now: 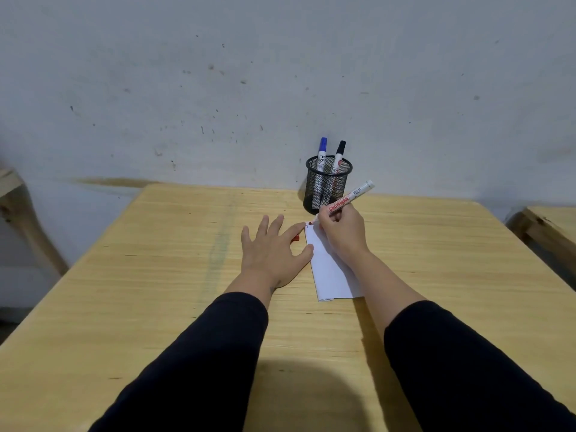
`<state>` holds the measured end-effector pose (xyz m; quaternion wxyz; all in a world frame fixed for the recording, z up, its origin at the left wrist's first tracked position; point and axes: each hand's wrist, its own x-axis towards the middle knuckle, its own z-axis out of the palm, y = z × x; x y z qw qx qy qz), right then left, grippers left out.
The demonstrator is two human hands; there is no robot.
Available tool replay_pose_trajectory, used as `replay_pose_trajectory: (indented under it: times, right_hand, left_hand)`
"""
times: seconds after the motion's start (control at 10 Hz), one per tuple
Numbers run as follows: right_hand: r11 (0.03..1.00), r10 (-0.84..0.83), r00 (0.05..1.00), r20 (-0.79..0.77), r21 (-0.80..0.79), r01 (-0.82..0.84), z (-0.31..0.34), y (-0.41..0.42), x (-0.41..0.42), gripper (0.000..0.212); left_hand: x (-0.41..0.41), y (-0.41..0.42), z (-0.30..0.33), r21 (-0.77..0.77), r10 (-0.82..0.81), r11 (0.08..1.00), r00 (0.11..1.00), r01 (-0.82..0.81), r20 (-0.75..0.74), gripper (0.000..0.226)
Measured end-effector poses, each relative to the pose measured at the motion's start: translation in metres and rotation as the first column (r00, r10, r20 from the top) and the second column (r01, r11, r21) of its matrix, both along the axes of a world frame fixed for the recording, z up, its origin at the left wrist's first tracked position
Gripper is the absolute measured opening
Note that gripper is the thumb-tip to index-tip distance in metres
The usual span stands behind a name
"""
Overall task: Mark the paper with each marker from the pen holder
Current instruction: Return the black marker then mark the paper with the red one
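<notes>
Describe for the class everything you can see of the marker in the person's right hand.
The red marker has a white barrel printed with red SNOWMAN lettering and is uncapped. The right hand grips its lower barrel, holding it tilted, rear end up and to the right. Its tip meets the far corner of the white paper, beside a small red mark.

Pale wooden worktop (156,275) against a wall, white paper (330,275) lying flat on it, black mesh pen holder (327,188) standing just behind, small red cap (296,238) beside the paper's left edge
</notes>
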<state>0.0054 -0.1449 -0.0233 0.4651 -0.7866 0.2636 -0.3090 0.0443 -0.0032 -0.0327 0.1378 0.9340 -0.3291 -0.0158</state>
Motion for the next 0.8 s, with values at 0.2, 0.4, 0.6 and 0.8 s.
replay_pose_trajectory:
  times: [0.2,0.4,0.6,0.8]
  right_hand:
    - [1.000,0.012,1.000,-0.006,-0.007,-0.012,-0.0021,-0.0009,0.0010,0.019]
    - [1.000,0.001,1.000,-0.024,-0.024,-0.001,-0.0025,-0.0019,0.0025,0.019]
    - [1.000,-0.010,1.000,-0.007,-0.006,0.010,-0.0007,-0.0023,0.0019,0.020]
    - [0.999,-0.011,1.000,0.020,0.034,0.011,0.0014,-0.0022,0.0006,0.025]
  left_hand:
    - [-0.0001,0.0001,-0.0006,-0.003,0.003,1.000,1.000,-0.003,0.002,0.057]
    - [-0.0002,0.0000,0.0000,-0.005,0.001,1.000,1.000,-0.001,-0.007,0.056]
    - [0.0006,-0.0006,-0.0006,-0.006,0.006,1.000,1.000,-0.006,-0.007,0.057]
    - [0.0012,-0.0004,-0.0017,0.001,0.003,1.000,1.000,-0.003,-0.003,0.057]
